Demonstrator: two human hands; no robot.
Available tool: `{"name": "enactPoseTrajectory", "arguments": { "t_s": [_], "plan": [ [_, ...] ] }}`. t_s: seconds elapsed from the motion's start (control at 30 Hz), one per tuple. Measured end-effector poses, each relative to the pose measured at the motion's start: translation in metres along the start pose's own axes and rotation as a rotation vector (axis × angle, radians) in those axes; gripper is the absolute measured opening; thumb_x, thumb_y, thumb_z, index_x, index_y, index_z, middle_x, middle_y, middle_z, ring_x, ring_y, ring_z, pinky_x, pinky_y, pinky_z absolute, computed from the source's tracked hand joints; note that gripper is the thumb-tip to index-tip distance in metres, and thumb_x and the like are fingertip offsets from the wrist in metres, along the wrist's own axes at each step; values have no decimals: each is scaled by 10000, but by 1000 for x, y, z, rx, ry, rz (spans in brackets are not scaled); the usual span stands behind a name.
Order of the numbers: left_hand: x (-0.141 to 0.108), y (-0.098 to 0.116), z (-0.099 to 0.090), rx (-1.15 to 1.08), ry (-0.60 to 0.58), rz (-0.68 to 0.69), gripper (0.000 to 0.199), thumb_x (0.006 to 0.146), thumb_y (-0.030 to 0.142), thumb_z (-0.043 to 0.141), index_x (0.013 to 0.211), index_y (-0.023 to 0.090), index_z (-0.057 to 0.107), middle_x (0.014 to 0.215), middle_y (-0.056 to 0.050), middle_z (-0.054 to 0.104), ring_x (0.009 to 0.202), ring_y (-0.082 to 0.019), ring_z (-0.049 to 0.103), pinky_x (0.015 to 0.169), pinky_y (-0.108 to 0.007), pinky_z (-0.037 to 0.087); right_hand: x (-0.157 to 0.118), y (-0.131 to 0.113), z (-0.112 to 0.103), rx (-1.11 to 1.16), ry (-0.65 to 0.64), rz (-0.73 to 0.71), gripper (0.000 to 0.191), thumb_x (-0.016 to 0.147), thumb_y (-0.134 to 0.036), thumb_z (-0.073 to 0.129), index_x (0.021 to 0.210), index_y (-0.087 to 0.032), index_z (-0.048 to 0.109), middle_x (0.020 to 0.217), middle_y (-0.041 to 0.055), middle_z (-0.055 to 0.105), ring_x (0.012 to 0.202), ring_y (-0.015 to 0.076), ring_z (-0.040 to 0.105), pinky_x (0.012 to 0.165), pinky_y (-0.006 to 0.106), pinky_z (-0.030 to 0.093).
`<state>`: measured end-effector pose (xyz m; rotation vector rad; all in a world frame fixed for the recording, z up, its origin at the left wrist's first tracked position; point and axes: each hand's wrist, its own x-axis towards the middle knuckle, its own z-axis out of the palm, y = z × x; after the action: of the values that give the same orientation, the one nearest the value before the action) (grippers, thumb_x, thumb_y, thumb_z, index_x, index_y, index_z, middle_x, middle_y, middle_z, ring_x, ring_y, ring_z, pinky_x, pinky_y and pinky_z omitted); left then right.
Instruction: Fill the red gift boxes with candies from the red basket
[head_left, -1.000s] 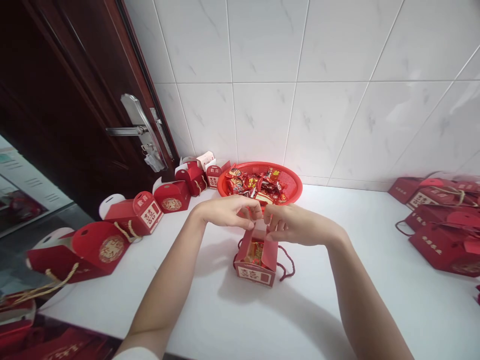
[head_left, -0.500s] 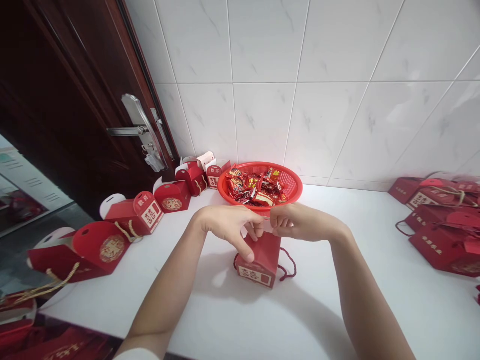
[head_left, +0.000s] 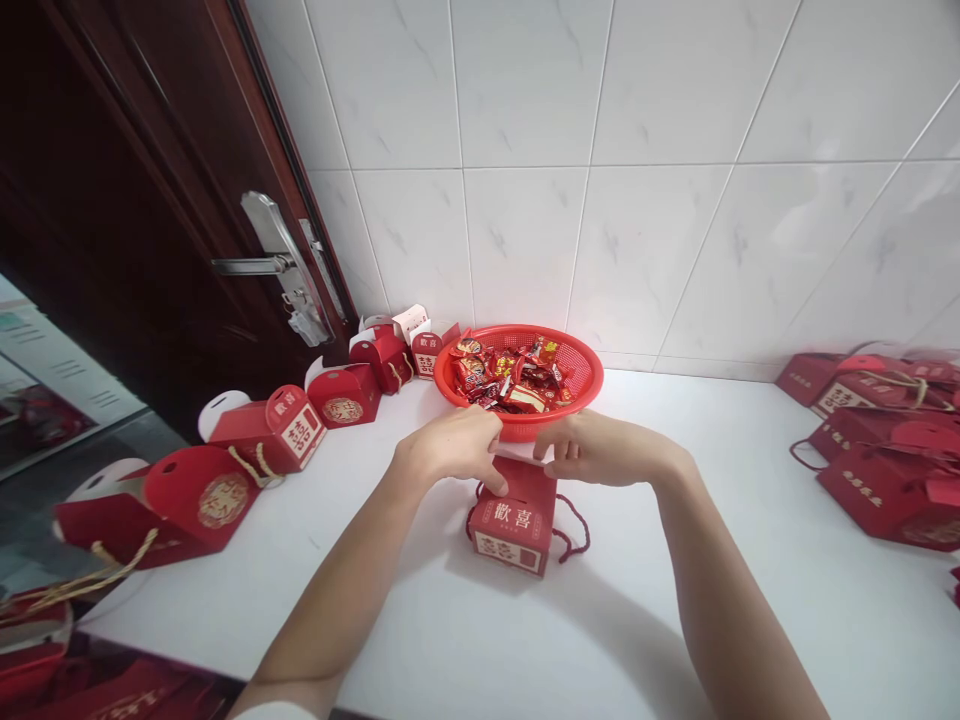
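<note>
A small red gift box with gold-framed characters on its near side stands in front of me. Its near flap lies folded over the top, and dark red cord handles loop out at its sides. My left hand is bent over the far left of the box, thumb on the top, fingers curled down behind. At the far right corner my right hand has its fingers curled and pinched around a pale flap edge. The far side of the box is partly hidden by both hands.
Behind the box stands a red plastic basket of wrapped sweets. A row of open red boxes lines the left table edge beside a dark door. More red boxes are grouped at the right. A tiled wall borders the back.
The near flap, previously not showing its characters on top, now lies folded over the box. My left hand has drawn back slightly from the box top; my right hand stays at the far corner.
</note>
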<state>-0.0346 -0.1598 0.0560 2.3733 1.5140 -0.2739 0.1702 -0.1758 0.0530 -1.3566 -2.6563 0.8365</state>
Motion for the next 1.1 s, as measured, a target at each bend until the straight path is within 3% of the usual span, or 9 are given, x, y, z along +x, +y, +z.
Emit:
{"name": "enactPoseTrajectory", "arguments": {
  "t_s": [0.27, 0.43, 0.63, 0.83, 0.97, 1.1],
  "plan": [
    [1, -3, 2, -3, 35, 41, 362, 608, 434, 783, 794, 207, 572, 891, -36, 635, 781, -216, 569, 543, -277, 347, 6, -4, 5, -32, -73, 49, 222, 842, -224, 638, 1024, -210, 763, 851, 73, 712, 685, 189, 625, 490, 249, 416],
    [8, -8, 2, -137, -120, 262, 122, 658, 273, 703, 742, 209, 641, 790, 4, 672, 725, -181, 592, 577, -254, 368, 13, -4, 12, -20, -51, 37, 166, 796, -170, 650, 928, -204, 747, 789, 47, 676, 613, 152, 568, 477, 240, 388],
    [11, -11, 1, -160, -180, 276, 159, 681, 341, 732, 776, 214, 743, 800, 0, 723, 701, -172, 606, 573, -246, 381, 24, -5, 20, -18, -32, 0, 153, 731, -144, 702, 879, -178, 676, 816, 33, 654, 670, 151, 555, 500, 233, 373],
    [15, -8, 1, -160, -190, 271, 160, 681, 341, 746, 707, 195, 686, 750, 1, 700, 691, -169, 600, 563, -254, 374, 9, 6, 22, 22, 108, 58, 142, 849, -315, 669, 835, -181, 625, 826, 41, 648, 684, 149, 553, 550, 241, 373],
    [17, -9, 3, -149, -181, 284, 232, 672, 386, 758, 708, 200, 626, 786, 5, 675, 758, -183, 607, 573, -254, 382, -10, 23, 36, 80, 80, 151, 429, 919, -556, 548, 710, -182, 569, 717, 30, 609, 614, 140, 486, 542, 265, 347],
    [26, -11, 7, -185, -175, 277, 394, 627, 463, 795, 824, 207, 570, 920, -13, 663, 745, -176, 616, 583, -250, 421, -27, 40, 54, 250, 10, 118, 590, 870, -715, 511, 605, -188, 493, 614, -27, 484, 578, 119, 387, 557, 274, 336]
  ]
}}
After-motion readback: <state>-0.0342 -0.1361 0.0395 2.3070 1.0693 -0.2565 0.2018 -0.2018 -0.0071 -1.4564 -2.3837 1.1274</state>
